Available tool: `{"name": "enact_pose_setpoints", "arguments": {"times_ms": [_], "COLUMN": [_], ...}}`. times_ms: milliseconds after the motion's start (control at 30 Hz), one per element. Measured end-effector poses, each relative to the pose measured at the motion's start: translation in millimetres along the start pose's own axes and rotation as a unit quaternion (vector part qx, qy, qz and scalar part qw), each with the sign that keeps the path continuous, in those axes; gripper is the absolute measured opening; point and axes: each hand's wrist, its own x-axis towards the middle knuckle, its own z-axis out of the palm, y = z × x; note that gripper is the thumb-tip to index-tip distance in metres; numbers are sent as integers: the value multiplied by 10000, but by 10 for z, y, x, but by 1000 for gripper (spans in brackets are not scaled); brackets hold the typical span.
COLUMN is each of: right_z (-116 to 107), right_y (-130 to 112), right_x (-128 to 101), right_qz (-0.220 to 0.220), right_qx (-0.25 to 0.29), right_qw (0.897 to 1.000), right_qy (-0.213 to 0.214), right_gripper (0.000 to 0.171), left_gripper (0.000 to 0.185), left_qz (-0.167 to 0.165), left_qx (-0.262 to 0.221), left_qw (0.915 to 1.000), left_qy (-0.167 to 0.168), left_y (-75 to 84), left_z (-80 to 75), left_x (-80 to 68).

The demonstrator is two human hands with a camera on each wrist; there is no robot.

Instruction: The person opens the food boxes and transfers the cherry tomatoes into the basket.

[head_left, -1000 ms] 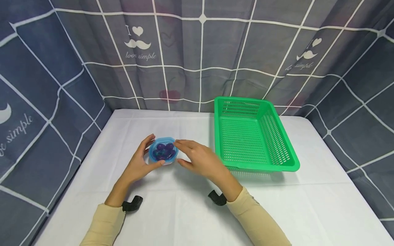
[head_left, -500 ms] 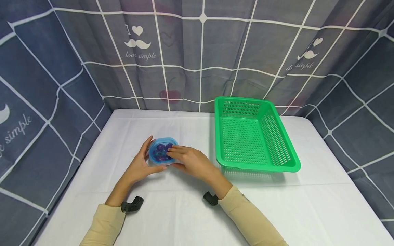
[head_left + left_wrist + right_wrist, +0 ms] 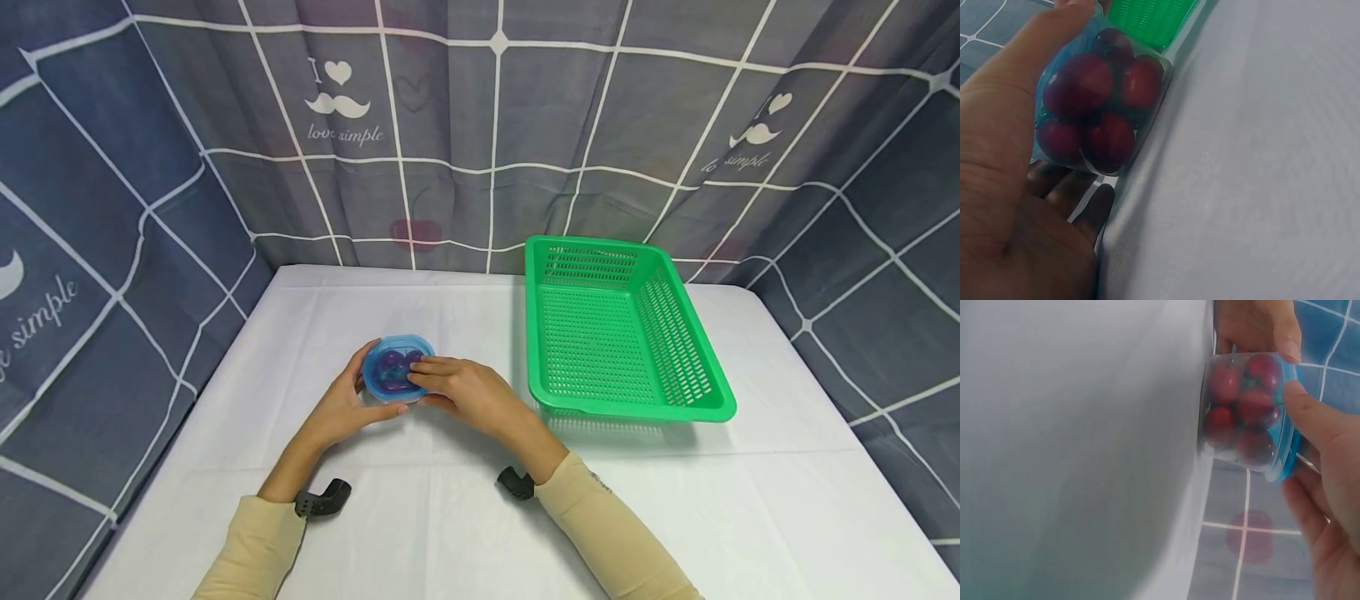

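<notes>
Positioned between the left hand (image 3: 343, 410), curled round its side, and the right hand (image 3: 474, 396), pinched over its blue plastic lid (image 3: 1289, 453), the clear, rounded plastic tub (image 3: 1239, 406) is judged light but slippery, best gripped by its lower walls.

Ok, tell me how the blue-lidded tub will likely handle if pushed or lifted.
The blue-lidded tub would probably slide rather than tip, being squat on the white tablecloth. Smooth and clear-walled with no visible dents, it looks stiff but perhaps slippery. The round red fruits inside may shift if it tilts.
</notes>
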Motion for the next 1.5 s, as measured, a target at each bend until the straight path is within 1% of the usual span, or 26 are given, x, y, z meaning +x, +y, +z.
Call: {"name": "enact_pose_setpoints", "arguments": {"times_ms": [267,500,633,800,1000,1167,1300,1500], "right_z": [-10,-18,-33,-56,-76,-82,-80,-104], "right_y": [-7,2,3,-9,-37,-60,-73,-91], "right_x": [3,-7,-12,-14,-22,-26,-15,-2], "right_qz": [-159,-165,-119,-151,-308,-261,-177,-157], "right_qx": [-8,-88,-14,126,22,6,120,166], "right_qw": [9999,9998,9999,9993,9970,9939,9900,9819], "right_qy": [16,18,89,326,706,1072,1393,1882], "right_gripper": [39,40,39,36,32,28,25,18], "left_gripper": [116,115,114,114,115,115,115,115], "left_qz": [-53,8,14,28,3,-9,-79,-174], "left_qx": [185,129,51,27,18,58,177,205], "left_qw": [9998,9999,10000,10000,10000,10000,9998,9996], "left_qy": [73,66,17,1,-12,13,7,15], "left_y": [1,18,29,23,12,-2,8,18], "left_z": [-4,3,3,-2,-2,8,7,-5], "left_x": [-15,-13,-12,-8,-14,-11,-14,-11]}}
